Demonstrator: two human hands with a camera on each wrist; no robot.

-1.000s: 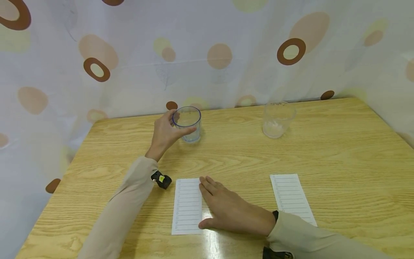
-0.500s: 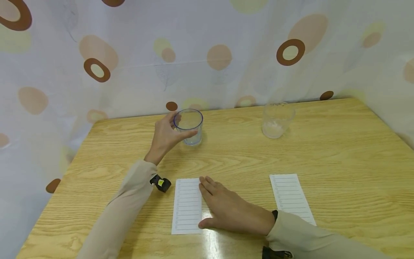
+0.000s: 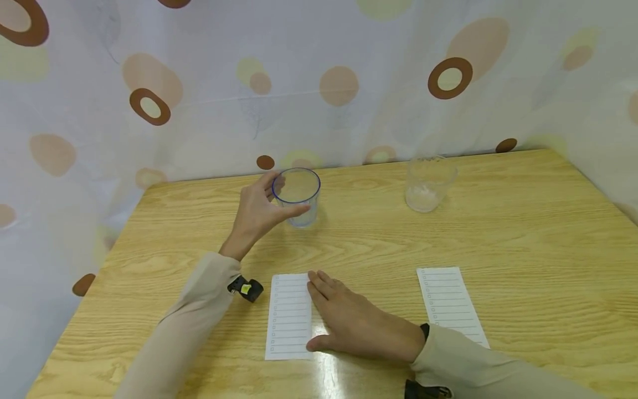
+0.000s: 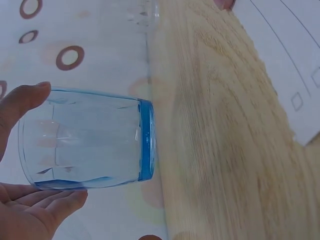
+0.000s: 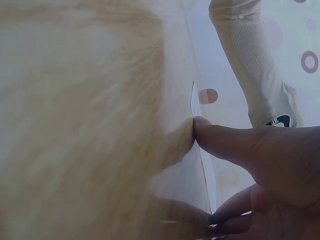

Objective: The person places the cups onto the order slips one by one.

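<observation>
My left hand [image 3: 256,210] grips a clear drinking glass with a blue rim [image 3: 303,213] near its top, thumb on the near side and fingers on the far side. Upright in the head view, the glass appears sideways in the left wrist view, where its blue base [image 4: 146,140] is close to the wood; I cannot tell if it touches. With fingers extended, my right hand [image 3: 349,321] rests along the right edge of a lined checklist sheet [image 3: 289,316]. In the right wrist view the thumb [image 5: 225,142] is down on the table at the paper's edge.
A second clear glass [image 3: 423,191] stands at the back right of the wooden table [image 3: 538,238]. Another checklist sheet [image 3: 451,299] lies right of my right hand, near the right sleeve. A spotted curtain [image 3: 209,111] hangs behind the table's far edge.
My left hand and the blue-rimmed glass have shifted slightly to the right and nearer to me. The right hand, both sheets and the second glass have kept their places.
</observation>
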